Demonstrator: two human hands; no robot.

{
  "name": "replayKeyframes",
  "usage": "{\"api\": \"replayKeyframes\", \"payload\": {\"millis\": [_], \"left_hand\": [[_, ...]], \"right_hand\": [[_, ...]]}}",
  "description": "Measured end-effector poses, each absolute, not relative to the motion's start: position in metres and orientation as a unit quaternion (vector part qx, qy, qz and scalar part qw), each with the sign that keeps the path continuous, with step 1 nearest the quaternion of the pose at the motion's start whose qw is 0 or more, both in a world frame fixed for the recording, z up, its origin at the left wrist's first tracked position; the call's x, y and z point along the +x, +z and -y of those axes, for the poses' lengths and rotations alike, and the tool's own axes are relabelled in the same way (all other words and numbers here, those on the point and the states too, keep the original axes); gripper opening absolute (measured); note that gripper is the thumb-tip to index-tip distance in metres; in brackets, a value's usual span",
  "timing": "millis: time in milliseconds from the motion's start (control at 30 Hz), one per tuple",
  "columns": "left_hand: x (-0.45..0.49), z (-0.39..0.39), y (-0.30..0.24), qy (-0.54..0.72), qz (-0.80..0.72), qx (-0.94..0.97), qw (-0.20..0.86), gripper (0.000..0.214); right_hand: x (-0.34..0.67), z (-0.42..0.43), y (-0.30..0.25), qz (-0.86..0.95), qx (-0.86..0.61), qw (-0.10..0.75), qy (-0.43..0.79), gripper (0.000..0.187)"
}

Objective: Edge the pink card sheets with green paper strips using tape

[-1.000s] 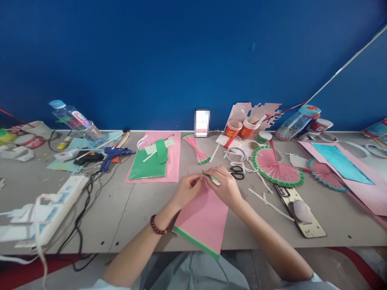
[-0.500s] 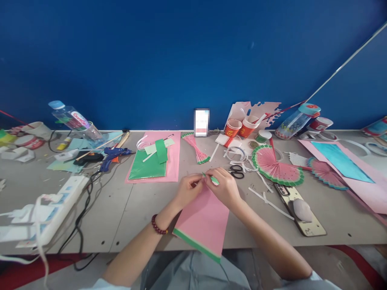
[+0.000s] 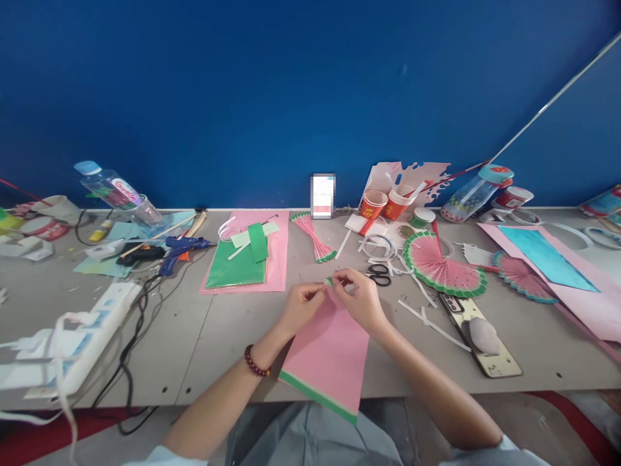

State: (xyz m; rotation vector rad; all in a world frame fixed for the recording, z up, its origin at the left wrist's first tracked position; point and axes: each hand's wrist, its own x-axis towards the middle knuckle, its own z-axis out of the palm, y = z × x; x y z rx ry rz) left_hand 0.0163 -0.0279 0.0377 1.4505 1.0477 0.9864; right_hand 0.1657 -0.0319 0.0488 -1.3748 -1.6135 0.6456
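A pink sheet of paper (image 3: pixel 327 353) with a green strip along its edge slants toward me, its near corner reaching past the table edge. My left hand (image 3: pixel 305 305) pinches the far end of the sheet, where a bit of green edging shows between the hands. Close beside it, my right hand (image 3: pixel 358 299) grips the same end with thumb and fingers. The fingertips partly hide how the paper is folded there. Just beyond my right hand lie black-handled scissors (image 3: pixel 379 275). A folded pink and green paper fan piece (image 3: pixel 315 238) rests farther back.
Left of the hands are a green paper pack (image 3: pixel 237 272) on pink paper, a blue glue gun (image 3: pixel 182 254) and a white power strip (image 3: pixel 104 330). To the right lie an opened watermelon fan (image 3: pixel 439 272), a phone (image 3: pixel 502 362) and paper cups (image 3: pixel 373 204).
The fingers of my right hand have shifted and curled at the far end of the sheet. Less green edging shows under them. The paper has barely moved.
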Motion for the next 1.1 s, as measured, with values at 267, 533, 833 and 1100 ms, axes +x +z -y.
{"api": "replayKeyframes", "payload": {"millis": [267,533,833,1100], "left_hand": [[0.016,0.029,0.036,0.413,-0.437,0.573,0.557,0.031],[0.015,0.029,0.037,0.411,-0.467,0.537,0.570,0.028],[0.014,0.029,0.035,0.408,-0.478,0.476,0.615,0.028],[0.014,0.028,0.036,0.422,-0.484,0.439,0.628,0.027]], "right_hand": [[0.171,0.027,0.046,0.600,-0.566,0.453,0.337,0.014],[0.176,0.025,0.041,0.537,-0.558,0.482,0.410,0.013],[0.182,0.022,0.039,0.484,-0.545,0.536,0.427,0.016],[0.190,0.019,0.047,0.420,-0.525,0.591,0.446,0.023]]}}
